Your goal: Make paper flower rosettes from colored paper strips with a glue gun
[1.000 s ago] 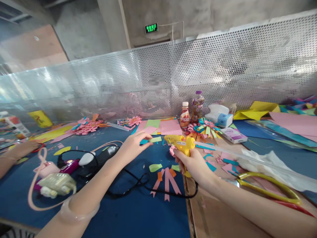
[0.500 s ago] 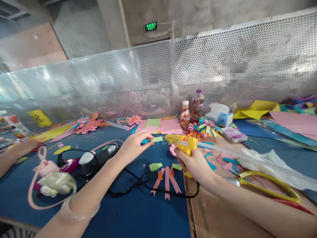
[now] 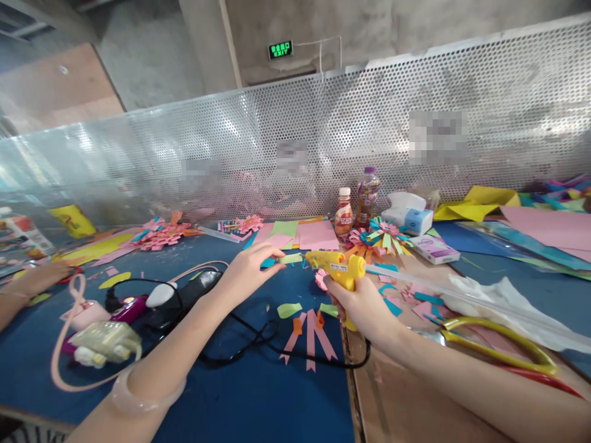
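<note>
Pinched between the thumb and fingers of my left hand (image 3: pixel 256 271) is a small light green paper strip (image 3: pixel 292 259). My right hand (image 3: pixel 362 304) is wrapped around the handle of a yellow glue gun (image 3: pixel 337 264), whose nozzle points left at the strip's end. Whether the nozzle touches the paper I cannot tell. A long clear glue stick (image 3: pixel 425 283) sticks out of the gun's back. Below the hands, pink paper ribbons (image 3: pixel 311 344) with notched ends lie fanned out, with a green paper piece (image 3: pixel 289 311) beside them. A small pink paper flower (image 3: pixel 320 280) shows behind the gun.
Yellow-handled scissors (image 3: pixel 498 344) lie at right beside a crumpled tissue (image 3: pixel 498 301). A black cord (image 3: pixel 258 338) crosses the table. A power strip (image 3: pixel 175 304) and a pink charger (image 3: pixel 87 315) are at left, near another person's hand (image 3: pixel 48 277). Two bottles (image 3: pixel 343 212) stand behind.
Hardly anything differs. The view has shifted very slightly, and both hands keep the strip and the glue gun in nearly the same place.
</note>
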Demonstrator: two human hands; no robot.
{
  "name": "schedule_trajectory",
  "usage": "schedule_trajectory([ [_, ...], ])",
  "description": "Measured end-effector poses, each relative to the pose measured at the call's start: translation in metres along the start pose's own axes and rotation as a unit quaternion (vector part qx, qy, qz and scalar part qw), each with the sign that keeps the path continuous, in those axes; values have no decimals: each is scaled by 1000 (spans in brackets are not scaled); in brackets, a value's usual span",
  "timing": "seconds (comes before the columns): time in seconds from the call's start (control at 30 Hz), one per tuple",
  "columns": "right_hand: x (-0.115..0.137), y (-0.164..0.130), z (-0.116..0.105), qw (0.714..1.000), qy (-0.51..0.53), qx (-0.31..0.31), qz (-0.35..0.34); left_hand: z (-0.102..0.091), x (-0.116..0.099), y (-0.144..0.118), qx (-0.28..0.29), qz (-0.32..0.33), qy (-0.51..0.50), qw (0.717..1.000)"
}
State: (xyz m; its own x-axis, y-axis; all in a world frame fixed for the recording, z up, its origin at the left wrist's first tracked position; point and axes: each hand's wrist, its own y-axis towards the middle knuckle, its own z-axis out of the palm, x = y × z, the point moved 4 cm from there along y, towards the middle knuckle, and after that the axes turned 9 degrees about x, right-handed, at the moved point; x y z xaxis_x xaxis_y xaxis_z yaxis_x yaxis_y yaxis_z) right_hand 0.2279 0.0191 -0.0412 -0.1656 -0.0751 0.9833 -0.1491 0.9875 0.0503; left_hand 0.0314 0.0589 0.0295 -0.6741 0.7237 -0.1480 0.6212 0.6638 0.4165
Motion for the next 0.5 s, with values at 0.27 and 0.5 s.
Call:
schedule_trajectory([
  [0.27, -1, 1, -2, 1000, 0, -10, 5, -1, -2, 0, -1, 6, -3, 1000],
  [0.5, 0, 0, -2, 1000, -10, -11, 5, 0, -1, 0, -3, 10, 5, 1000],
])
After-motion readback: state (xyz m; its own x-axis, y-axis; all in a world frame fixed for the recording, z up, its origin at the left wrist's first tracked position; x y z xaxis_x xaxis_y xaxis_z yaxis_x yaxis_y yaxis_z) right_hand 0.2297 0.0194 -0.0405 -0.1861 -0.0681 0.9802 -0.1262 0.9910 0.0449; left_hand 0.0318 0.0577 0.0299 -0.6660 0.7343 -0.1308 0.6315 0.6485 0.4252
